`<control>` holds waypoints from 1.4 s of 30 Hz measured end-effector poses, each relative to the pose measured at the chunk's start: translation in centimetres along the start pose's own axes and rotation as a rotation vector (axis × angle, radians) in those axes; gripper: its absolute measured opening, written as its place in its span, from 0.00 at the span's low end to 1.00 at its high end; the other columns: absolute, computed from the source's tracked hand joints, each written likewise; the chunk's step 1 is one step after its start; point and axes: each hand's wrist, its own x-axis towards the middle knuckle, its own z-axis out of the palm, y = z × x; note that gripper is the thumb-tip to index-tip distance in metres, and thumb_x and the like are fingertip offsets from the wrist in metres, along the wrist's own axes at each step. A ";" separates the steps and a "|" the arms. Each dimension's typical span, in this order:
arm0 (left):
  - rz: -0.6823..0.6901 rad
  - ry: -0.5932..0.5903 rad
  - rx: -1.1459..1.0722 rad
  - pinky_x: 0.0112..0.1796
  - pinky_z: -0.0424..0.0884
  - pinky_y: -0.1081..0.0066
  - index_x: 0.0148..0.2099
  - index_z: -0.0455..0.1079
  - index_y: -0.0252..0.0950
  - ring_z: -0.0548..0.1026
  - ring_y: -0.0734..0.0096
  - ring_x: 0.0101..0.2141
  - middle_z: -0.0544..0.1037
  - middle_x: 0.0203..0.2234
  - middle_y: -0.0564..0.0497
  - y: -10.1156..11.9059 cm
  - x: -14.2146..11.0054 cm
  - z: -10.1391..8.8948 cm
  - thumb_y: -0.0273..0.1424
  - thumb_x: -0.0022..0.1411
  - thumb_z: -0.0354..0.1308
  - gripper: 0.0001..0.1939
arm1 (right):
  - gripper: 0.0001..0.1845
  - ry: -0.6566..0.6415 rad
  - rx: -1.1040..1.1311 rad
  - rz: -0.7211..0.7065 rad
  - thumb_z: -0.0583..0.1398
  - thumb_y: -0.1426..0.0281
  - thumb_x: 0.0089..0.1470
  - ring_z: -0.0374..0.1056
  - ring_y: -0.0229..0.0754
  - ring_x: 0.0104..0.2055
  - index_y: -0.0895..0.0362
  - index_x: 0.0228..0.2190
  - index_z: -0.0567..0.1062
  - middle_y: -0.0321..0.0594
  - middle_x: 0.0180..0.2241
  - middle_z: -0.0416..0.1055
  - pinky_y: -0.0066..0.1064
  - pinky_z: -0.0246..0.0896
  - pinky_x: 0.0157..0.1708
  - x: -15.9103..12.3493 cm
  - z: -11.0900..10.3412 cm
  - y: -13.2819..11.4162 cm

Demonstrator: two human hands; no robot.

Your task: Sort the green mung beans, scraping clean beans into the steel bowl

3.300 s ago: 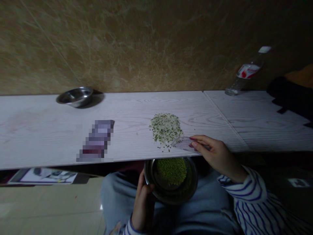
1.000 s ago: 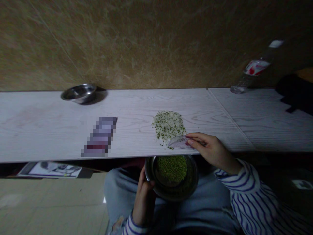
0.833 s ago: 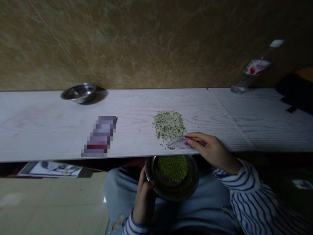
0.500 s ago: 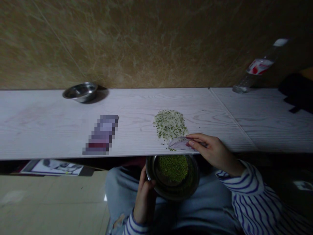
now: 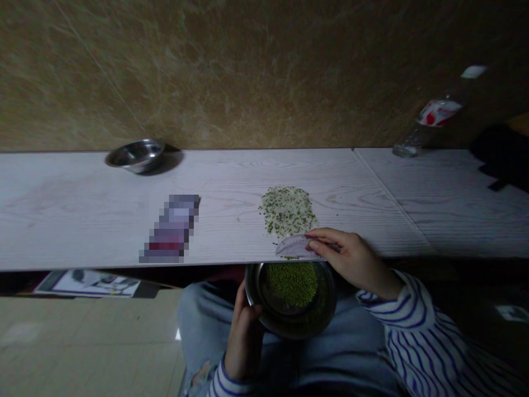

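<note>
My left hand (image 5: 247, 331) is closed on the left rim of a steel bowl (image 5: 258, 317) held over my lap, below the table's front edge. Green mung beans (image 5: 293, 284) lie inside it. Between the fingers of my right hand (image 5: 345, 252) is a thin, translucent purplish plate (image 5: 291, 246) with a curved edge; I cannot make out its exact kind. This plate rests at the table's front edge, just above the bowl, with a few green beans beside its lower edge. Behind it, a patch of white grains mixed with green beans (image 5: 287, 210) is spread on the table.
Against the wall stands a second steel bowl (image 5: 138, 157). A pixelated flat object (image 5: 171, 229) lies left of the grains. Toward the back right are a clear plastic bottle (image 5: 433, 118) and a dark item (image 5: 504, 157). The pale wooden table (image 5: 231, 242) ends just above my lap.
My right hand and the translucent plate have shifted slightly left and down along the table's front edge. The bowl in my left hand has barely moved.
</note>
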 end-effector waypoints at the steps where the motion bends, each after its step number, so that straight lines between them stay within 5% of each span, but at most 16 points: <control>1: -0.001 0.005 0.001 0.56 0.66 0.48 0.59 0.72 0.45 0.72 0.44 0.56 0.79 0.54 0.46 0.1 -0.1 0.1 0.31 0.55 0.64 0.28 | 0.14 -0.008 -0.006 -0.003 0.60 0.64 0.59 0.80 0.46 0.41 0.54 0.43 0.82 0.43 0.41 0.83 0.35 0.77 0.41 -0.1 0.0 -0.1; 25: -0.007 0.049 -0.004 0.57 0.66 0.49 0.58 0.73 0.45 0.70 0.42 0.58 0.79 0.54 0.46 0.5 -0.3 0.4 0.32 0.52 0.65 0.29 | 0.14 0.153 -0.005 0.071 0.62 0.64 0.57 0.80 0.48 0.39 0.55 0.43 0.82 0.43 0.37 0.84 0.39 0.78 0.43 0.1 -1.5 1.5; 42: 0.009 0.015 -0.004 0.54 0.68 0.50 0.59 0.73 0.45 0.69 0.43 0.59 0.79 0.55 0.45 0.2 -0.2 0.3 0.31 0.55 0.63 0.28 | 0.13 0.101 0.060 0.053 0.61 0.66 0.58 0.81 0.47 0.38 0.55 0.43 0.81 0.42 0.36 0.84 0.38 0.78 0.43 0.3 0.2 0.7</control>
